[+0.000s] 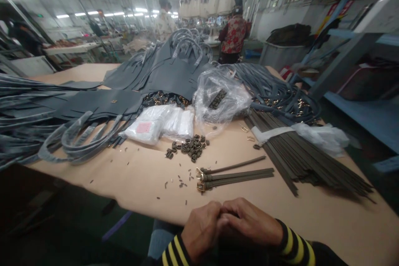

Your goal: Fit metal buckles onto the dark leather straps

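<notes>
The left hand and the right hand meet at the near edge of the surface, fingers curled in narrowly and fingertips together; whether they pinch something cannot be told, since the fingers hide the space between them. Both cuffs are black with yellow stripes.

Just beyond the hands, toward the middle of the near edge, lie a few short olive-brown straps, their gold buckles at the end facing the left edge. Tiny dark scraps are scattered beside these buckles. Farther from the near edge is a heap of small dark loops, with white plastic packets behind it, one bearing a pink label. A clear plastic bag with dark pieces inside sits beside the packets.

Along the right edge, a bundle of long dark strips fans out toward the near right corner, a white band across it. Blue-grey panels and plastic-wrapped handles cover the left edge; more panels are piled toward the far edge. Beyond that edge, a person in a red patterned top stands in the background.
</notes>
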`<act>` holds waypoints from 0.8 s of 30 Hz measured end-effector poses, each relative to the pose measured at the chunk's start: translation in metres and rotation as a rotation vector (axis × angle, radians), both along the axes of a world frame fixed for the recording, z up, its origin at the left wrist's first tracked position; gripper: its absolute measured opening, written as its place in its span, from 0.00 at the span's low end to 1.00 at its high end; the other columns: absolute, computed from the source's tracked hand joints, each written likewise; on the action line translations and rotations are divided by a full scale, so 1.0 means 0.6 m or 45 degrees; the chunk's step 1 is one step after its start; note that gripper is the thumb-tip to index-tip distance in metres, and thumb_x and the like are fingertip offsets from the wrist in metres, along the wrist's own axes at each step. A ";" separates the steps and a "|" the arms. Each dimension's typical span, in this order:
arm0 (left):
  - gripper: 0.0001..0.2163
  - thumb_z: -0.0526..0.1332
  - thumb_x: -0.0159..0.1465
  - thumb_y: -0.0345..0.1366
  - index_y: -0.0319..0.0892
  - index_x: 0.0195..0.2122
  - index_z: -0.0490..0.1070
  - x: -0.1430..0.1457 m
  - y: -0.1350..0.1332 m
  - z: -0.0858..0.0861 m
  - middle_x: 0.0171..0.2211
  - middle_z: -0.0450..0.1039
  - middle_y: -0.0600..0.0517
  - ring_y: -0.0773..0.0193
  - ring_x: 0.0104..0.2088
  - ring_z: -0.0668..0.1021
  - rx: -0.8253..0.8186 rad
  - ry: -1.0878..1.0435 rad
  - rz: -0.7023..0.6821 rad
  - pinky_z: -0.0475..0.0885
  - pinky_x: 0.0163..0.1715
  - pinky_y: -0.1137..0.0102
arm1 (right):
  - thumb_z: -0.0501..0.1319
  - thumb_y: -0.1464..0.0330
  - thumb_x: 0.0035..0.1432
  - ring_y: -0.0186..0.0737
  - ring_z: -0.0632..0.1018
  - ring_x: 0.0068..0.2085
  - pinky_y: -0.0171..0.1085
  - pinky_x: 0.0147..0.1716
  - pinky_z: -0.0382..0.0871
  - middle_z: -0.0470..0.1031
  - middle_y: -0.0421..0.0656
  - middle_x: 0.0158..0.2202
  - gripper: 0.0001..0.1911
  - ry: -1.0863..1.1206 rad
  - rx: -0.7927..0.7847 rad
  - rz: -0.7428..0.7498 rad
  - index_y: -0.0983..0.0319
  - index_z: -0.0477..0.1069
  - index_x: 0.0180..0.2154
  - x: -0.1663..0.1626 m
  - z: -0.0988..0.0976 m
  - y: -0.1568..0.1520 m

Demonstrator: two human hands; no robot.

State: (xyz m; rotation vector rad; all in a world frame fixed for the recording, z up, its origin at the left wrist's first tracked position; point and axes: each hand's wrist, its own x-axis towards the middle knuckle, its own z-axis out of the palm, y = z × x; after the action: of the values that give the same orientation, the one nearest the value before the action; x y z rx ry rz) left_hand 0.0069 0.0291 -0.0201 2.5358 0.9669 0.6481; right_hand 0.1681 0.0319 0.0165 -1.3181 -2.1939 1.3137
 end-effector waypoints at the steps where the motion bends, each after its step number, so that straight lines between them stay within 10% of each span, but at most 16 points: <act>1: 0.07 0.44 0.63 0.35 0.41 0.33 0.58 0.000 0.003 0.003 0.24 0.68 0.53 0.67 0.22 0.72 -0.013 0.002 -0.043 0.65 0.21 0.75 | 0.50 0.71 0.54 0.29 0.64 0.23 0.26 0.21 0.55 0.62 0.35 0.19 0.11 -0.037 0.017 0.022 0.65 0.66 0.23 0.005 0.001 0.004; 8: 0.06 0.47 0.60 0.29 0.42 0.29 0.61 0.004 0.042 -0.009 0.21 0.65 0.53 0.64 0.20 0.70 0.440 0.243 -0.016 0.63 0.18 0.72 | 0.56 0.71 0.50 0.31 0.67 0.22 0.28 0.20 0.55 0.66 0.36 0.17 0.09 -0.363 0.225 -0.112 0.64 0.71 0.21 0.027 0.001 0.042; 14: 0.11 0.46 0.59 0.25 0.39 0.38 0.63 0.003 0.064 -0.029 0.26 0.65 0.50 0.64 0.24 0.70 0.576 0.312 0.150 0.66 0.18 0.74 | 0.47 0.72 0.58 0.38 0.72 0.36 0.33 0.33 0.61 0.71 0.46 0.34 0.11 -0.782 0.460 -0.697 0.64 0.68 0.35 0.121 -0.001 0.086; 24: 0.12 0.46 0.61 0.27 0.39 0.41 0.66 -0.008 0.048 -0.032 0.43 0.60 0.41 0.55 0.44 0.66 0.676 0.146 0.277 0.70 0.39 0.64 | 0.50 0.71 0.57 0.46 0.74 0.34 0.35 0.25 0.62 0.69 0.52 0.35 0.09 -1.307 0.412 -1.040 0.66 0.67 0.35 0.180 -0.030 0.099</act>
State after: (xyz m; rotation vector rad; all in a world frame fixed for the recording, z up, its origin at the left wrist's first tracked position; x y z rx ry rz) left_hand 0.0023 0.0581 -0.0393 2.9741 1.2610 0.9359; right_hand 0.2760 0.0911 -0.0015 -2.6534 -1.7432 -0.0821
